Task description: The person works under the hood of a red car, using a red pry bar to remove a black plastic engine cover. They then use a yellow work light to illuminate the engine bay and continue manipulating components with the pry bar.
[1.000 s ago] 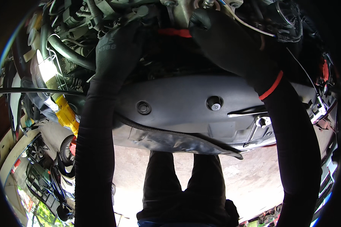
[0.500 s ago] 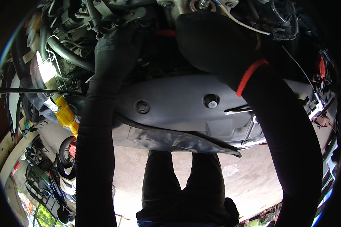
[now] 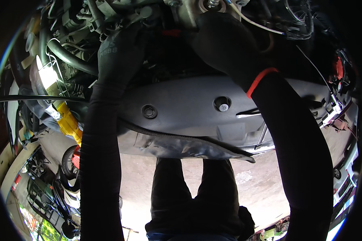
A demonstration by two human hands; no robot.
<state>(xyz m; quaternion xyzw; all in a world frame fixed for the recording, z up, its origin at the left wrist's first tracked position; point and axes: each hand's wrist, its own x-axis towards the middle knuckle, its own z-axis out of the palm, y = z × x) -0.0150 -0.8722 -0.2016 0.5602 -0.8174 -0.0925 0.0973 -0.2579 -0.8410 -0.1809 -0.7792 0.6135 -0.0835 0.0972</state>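
Both my hands wear dark gloves and reach deep into a vehicle's engine bay. My left hand (image 3: 121,54) is beside a thick black hose (image 3: 70,58), its fingers lost in shadow among the parts. My right hand (image 3: 227,46) looks closed, its fingers curled just below a round metal part (image 3: 212,5); a red cuff edge rings that wrist. Between the two hands a small red piece (image 3: 172,33) shows, close to the right fingertips. What it belongs to is too dark to tell.
A grey plastic cover (image 3: 185,98) with two round recesses spans the front, a loose black rubber strip (image 3: 189,138) along it. Metal tools (image 3: 249,114) lie on its right side. A lit work lamp with a yellow handle (image 3: 69,125) hangs at left. A pale cable (image 3: 257,24) crosses at upper right.
My right hand and forearm have shifted slightly left and down. My left hand has moved a little to the left. The red piece between them shows a bit more clearly.
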